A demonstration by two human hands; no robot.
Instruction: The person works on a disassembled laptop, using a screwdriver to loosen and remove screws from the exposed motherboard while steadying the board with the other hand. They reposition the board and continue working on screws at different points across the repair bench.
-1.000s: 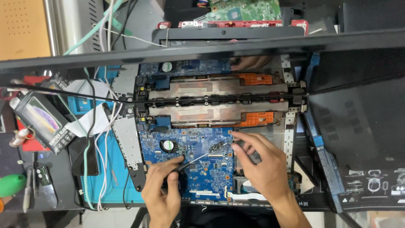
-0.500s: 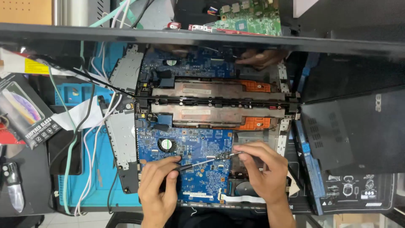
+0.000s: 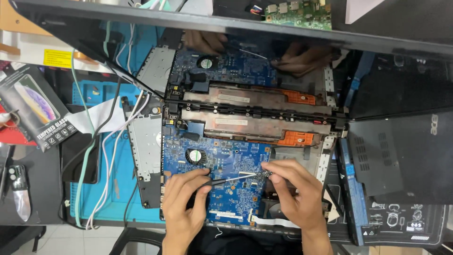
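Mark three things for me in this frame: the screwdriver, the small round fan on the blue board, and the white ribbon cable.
screwdriver [image 3: 233, 179], head view, on its thin metal shaft.
fan [image 3: 194, 156], head view, on the round hub.
ribbon cable [image 3: 278, 221], head view, on the flat white strip below the right hand [image 3: 296, 196].

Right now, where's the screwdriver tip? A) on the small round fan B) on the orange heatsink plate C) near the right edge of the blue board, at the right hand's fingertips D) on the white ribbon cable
C: the left hand holds the black-handled screwdriver, and its shaft runs right across the blue board to the right hand, well clear of the fan.
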